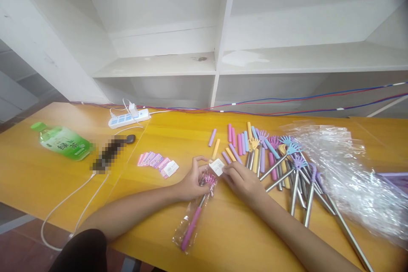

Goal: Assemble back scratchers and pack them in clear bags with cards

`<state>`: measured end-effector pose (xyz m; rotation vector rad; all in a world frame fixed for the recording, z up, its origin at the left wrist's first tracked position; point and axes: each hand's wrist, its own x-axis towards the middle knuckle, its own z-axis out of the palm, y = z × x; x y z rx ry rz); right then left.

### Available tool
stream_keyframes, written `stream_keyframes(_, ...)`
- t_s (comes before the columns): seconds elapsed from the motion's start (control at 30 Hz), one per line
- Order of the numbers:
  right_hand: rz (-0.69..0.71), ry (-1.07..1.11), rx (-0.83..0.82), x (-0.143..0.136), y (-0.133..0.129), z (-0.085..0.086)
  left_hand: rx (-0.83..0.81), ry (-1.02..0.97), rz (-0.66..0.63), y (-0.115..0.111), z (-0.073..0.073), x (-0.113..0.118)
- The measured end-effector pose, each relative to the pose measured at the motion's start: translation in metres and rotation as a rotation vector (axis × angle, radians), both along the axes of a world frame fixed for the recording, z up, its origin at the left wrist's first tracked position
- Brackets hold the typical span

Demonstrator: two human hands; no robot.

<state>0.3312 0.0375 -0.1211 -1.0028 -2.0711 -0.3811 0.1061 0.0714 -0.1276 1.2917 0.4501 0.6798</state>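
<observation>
A pink hand-shaped scratcher [192, 227] lies in a clear plastic bag, its metal rod and pink handle pointing toward the table's front edge. My left hand [192, 182] is closed on the bag around the scratcher's head. Just right of it, my right hand [244, 180] pinches a small white card [217, 167] at the bag's top end. Whether the card is partly inside the bag cannot be made out. Left of my hands, pink and purple cards [156, 160] lie in an overlapping row, with a white one at the right end.
Several colored tubes [234, 137] and scratchers [299, 162] lie right of center. Clear bags [360, 182] form a pile at the right. A green bottle [65, 142], a power strip [129, 118] and white cables are at the left. White shelving [153, 66] stands behind the table.
</observation>
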Motion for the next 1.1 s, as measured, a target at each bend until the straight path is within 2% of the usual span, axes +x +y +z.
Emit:
stream_keyframes(0.2,-0.006,0.182,-0.133,0.003,0.003,-0.005,0.159,0.109,0.035,0.001,0.004,-0.004)
stream_keyframes(0.37,-0.035,0.345,-0.374,-0.001,0.002,-0.008,0.108,0.2,0.044,0.002,0.015,-0.004)
stream_keyframes(0.43,-0.08,0.386,-0.418,-0.002,0.002,-0.009,0.088,0.217,0.037,0.002,0.018,-0.005)
stream_keyframes(0.57,-0.128,0.425,-0.449,-0.003,0.001,-0.005,0.024,0.188,0.008,0.003,0.017,-0.006)
stream_keyframes(0.73,-0.112,0.41,-0.436,-0.006,0.0,0.002,0.086,0.138,0.084,0.006,0.018,-0.005)
stream_keyframes(0.93,-0.108,0.513,-0.48,-0.007,0.001,-0.007,-0.07,0.048,0.088,0.009,0.025,-0.002)
stream_keyframes(1.1,-0.073,0.582,-0.467,-0.008,0.0,-0.011,-0.118,-0.009,0.077,0.011,0.018,-0.001)
